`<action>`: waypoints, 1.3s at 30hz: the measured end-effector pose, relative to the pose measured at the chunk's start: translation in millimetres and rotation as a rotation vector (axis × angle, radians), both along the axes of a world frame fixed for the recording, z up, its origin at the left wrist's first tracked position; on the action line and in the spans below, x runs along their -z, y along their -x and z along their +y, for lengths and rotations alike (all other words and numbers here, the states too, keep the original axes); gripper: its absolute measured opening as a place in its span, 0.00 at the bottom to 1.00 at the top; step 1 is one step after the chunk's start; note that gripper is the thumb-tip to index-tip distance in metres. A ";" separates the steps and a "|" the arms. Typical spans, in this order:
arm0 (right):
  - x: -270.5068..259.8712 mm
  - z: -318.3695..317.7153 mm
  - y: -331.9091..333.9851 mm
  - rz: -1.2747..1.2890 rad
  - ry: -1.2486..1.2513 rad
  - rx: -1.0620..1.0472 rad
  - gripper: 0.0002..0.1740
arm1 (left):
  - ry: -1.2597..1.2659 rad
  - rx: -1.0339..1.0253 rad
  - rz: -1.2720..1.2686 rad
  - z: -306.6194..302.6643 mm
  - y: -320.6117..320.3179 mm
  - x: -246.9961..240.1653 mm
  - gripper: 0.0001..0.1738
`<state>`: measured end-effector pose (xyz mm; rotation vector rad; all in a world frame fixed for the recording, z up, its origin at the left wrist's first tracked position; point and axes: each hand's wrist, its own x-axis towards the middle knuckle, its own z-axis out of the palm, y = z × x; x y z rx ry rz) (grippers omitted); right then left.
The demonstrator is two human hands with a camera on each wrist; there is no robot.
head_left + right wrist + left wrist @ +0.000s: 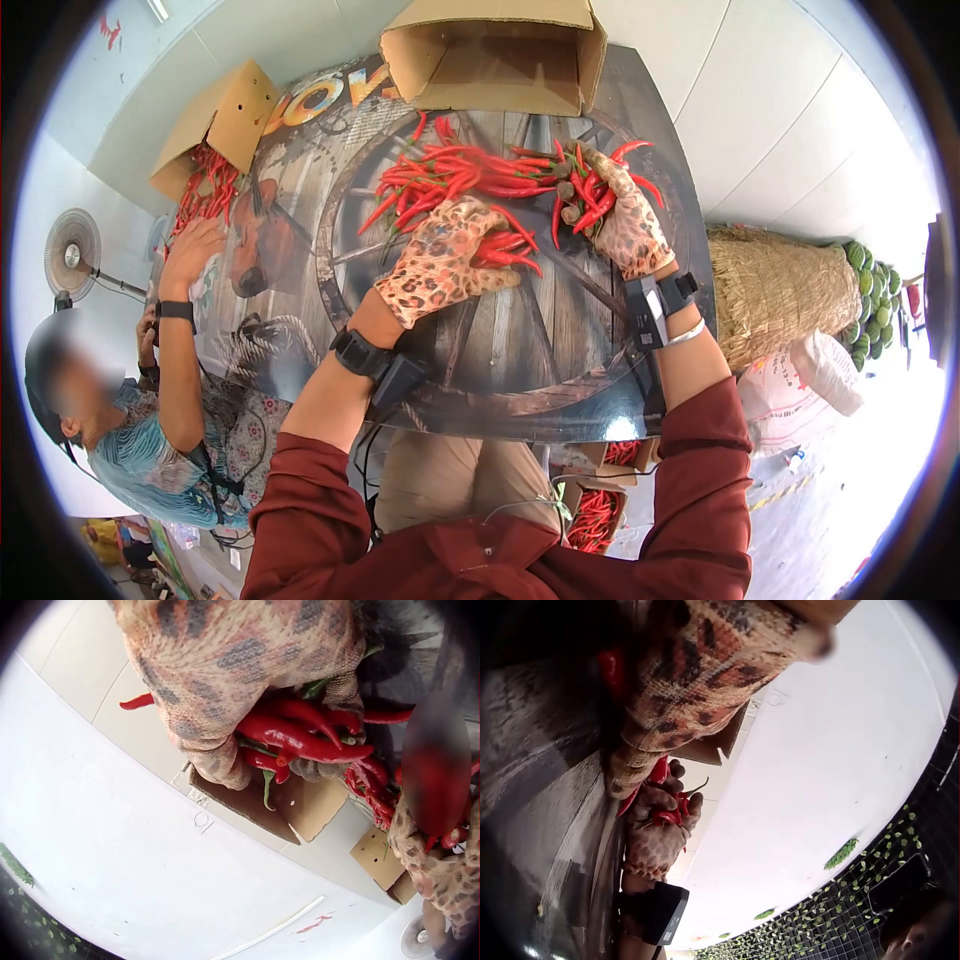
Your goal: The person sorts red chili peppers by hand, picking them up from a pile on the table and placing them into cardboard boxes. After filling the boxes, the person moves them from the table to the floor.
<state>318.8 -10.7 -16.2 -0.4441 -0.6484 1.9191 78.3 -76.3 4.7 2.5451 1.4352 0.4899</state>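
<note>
Both hands wear leopard-print gloves with dark or dusty fingertips. My right hand (630,222) grips a bunch of red chili peppers (300,735), their tips and green stems poking out between the fingers. Several red chili peppers (505,252) lie in the curl of my left hand (440,258), between thumb and fingers. A loose pile of red chili peppers (450,170) spreads on the table just beyond the left hand. In the left wrist view, the left glove (697,675) covers most of what it holds.
An open cardboard box (490,60) lies on its side at the table's (500,350) far edge. At left, another person's hand (195,250) is by a tipped box (235,120) spilling chilies. More boxed chilies (595,518) sit below the near edge. A straw-coloured bale (785,285) stands right.
</note>
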 end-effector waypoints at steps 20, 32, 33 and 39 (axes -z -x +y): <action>-0.9 -1.2 0.3 -0.043 -0.028 0.025 0.19 | -0.224 0.126 -0.157 4.6 7.1 15.0 0.23; -9.4 -8.4 4.2 -0.070 -0.037 0.053 0.20 | -0.036 0.088 -0.314 2.4 4.0 8.0 0.20; -10.0 -8.1 4.4 -0.073 -0.034 0.050 0.20 | 0.015 0.085 -0.340 3.3 4.3 8.7 0.21; -13.8 -9.4 5.9 -0.065 -0.012 0.041 0.19 | -0.135 0.119 -0.208 3.9 3.3 7.8 0.35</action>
